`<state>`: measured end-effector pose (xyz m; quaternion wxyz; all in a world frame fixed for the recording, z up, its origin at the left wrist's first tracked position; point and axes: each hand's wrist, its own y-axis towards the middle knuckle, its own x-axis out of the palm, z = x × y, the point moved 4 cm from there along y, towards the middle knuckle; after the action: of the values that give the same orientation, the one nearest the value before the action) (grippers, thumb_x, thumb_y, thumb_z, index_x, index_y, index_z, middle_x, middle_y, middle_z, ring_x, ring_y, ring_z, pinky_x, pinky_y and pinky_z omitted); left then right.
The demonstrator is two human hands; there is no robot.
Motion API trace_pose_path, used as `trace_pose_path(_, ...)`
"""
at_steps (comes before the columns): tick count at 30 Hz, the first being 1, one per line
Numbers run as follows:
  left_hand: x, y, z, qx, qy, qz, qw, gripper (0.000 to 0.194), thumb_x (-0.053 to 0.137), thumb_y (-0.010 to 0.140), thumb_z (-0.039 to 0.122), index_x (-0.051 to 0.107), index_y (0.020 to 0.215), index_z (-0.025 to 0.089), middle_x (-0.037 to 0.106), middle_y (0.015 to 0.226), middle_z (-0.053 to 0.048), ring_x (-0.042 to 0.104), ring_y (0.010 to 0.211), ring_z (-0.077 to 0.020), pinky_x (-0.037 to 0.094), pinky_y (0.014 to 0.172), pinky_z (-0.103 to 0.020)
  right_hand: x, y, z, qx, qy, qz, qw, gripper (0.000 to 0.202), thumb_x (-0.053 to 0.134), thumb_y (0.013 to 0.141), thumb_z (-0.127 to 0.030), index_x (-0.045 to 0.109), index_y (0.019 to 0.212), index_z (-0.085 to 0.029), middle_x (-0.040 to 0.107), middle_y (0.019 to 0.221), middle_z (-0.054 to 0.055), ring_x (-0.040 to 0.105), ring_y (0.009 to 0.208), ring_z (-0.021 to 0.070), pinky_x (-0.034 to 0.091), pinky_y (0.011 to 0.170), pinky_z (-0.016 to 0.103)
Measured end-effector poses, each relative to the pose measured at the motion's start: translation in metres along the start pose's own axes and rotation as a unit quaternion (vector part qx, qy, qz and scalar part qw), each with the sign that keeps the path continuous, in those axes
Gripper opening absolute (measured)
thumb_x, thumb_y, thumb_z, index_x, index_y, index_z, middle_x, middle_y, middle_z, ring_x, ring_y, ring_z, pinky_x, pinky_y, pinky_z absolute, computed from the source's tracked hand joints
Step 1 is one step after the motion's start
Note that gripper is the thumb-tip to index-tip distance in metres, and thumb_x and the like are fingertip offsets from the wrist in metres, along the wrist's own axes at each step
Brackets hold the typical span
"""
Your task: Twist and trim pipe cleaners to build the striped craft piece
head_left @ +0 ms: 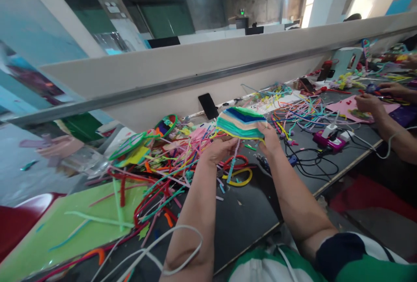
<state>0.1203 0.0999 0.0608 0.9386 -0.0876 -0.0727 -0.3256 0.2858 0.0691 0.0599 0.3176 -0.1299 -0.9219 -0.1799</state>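
Both my hands hold a striped piece in green, blue, cream and teal above the table, with a yellow lower edge. My left hand grips its lower left side, fingers closed. At its right end, my right hand is closed on the edge. A thin pink and blue strip hangs below the piece near my left hand. On the table under it lie red-handled scissors and a yellow loop.
Colourful fuzzy stems are heaped at left, beside a green sheet. A black phone leans at the partition. A purple power strip with cables lies at right, near another person's hands. A white cable loops by my left arm.
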Motion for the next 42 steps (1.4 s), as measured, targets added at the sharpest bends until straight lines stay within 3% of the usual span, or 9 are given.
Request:
trace_pose_path(3, 0.003, 0.004, 0.001, 0.044, 0.019, 0.023, 0.999, 0.032, 0.083, 0.057, 0.032, 0.070, 0.077, 0.011, 0.068, 0.065, -0.006, 0.053, 0.050, -0.0106, 0.037, 0.046, -0.022, 0.003, -0.001, -0.001, 0.009, 0.004, -0.029, 1.000, 0.025, 0.070, 0.071, -0.041, 0.064, 0.086, -0.021, 0.068, 0.072, -0.001, 0.061, 0.059, 0.0149, 0.046, 0.051, 0.026)
trace_pose_path(7, -0.005, 0.009, 0.004, 0.099, -0.040, 0.107, 0.988, 0.033, 0.083, 0.055, 0.035, 0.071, 0.074, 0.011, 0.065, 0.060, -0.003, 0.047, 0.045, -0.0073, 0.028, 0.040, -0.020, 0.002, 0.001, -0.001, 0.023, 0.073, -0.030, 0.997, 0.034, 0.059, 0.077, -0.053, 0.064, 0.099, -0.027, 0.069, 0.095, 0.000, 0.064, 0.083, 0.0161, 0.049, 0.065, 0.027)
trace_pose_path(12, -0.015, 0.009, 0.011, 0.162, -0.115, 0.178, 0.964, 0.036, 0.083, 0.055, 0.037, 0.071, 0.077, 0.012, 0.062, 0.057, 0.000, 0.041, 0.042, -0.0042, 0.024, 0.039, -0.019, 0.008, -0.004, 0.022, 0.121, 0.002, -0.040, 0.992, 0.025, 0.075, 0.066, -0.035, 0.069, 0.085, -0.021, 0.070, 0.083, 0.001, 0.063, 0.077, 0.0140, 0.045, 0.063, 0.023)
trace_pose_path(15, -0.013, 0.009, 0.013, 0.183, -0.117, 0.182, 0.959, 0.034, 0.082, 0.056, 0.037, 0.070, 0.074, 0.011, 0.061, 0.056, 0.001, 0.037, 0.039, -0.0026, 0.021, 0.038, -0.019, 0.015, -0.011, 0.035, 0.165, 0.000, -0.071, 0.984, 0.025, 0.078, 0.064, -0.029, 0.068, 0.085, -0.019, 0.070, 0.075, 0.000, 0.062, 0.070, 0.0122, 0.044, 0.061, 0.022)
trace_pose_path(23, 0.001, 0.008, 0.013, 0.185, -0.098, 0.174, 0.962, 0.034, 0.082, 0.055, 0.039, 0.067, 0.068, 0.012, 0.057, 0.054, 0.002, 0.035, 0.038, -0.0022, 0.018, 0.037, -0.019, 0.019, -0.015, 0.042, 0.208, 0.099, -0.074, 0.970, 0.025, 0.078, 0.063, -0.017, 0.064, 0.084, -0.020, 0.070, 0.074, -0.004, 0.062, 0.062, 0.0083, 0.050, 0.062, 0.021)
trace_pose_path(29, 0.006, 0.008, 0.013, 0.189, -0.087, 0.158, 0.965, 0.034, 0.081, 0.055, 0.040, 0.064, 0.066, 0.012, 0.058, 0.055, 0.002, 0.036, 0.038, -0.0025, 0.017, 0.037, -0.019, 0.020, -0.014, 0.044, 0.206, 0.133, -0.080, 0.966, 0.022, 0.074, 0.067, -0.015, 0.061, 0.084, -0.021, 0.069, 0.071, -0.005, 0.062, 0.061, 0.0081, 0.051, 0.063, 0.021)
trace_pose_path(42, 0.009, 0.009, 0.010, 0.170, -0.074, 0.155, 0.970, 0.033, 0.081, 0.055, 0.039, 0.064, 0.063, 0.012, 0.057, 0.052, 0.002, 0.037, 0.038, -0.0028, 0.018, 0.036, -0.018, 0.020, -0.013, 0.043, 0.158, 0.117, -0.049, 0.979, 0.021, 0.075, 0.062, -0.013, 0.062, 0.075, -0.021, 0.063, 0.060, -0.006, 0.059, 0.056, 0.0082, 0.048, 0.059, 0.021)
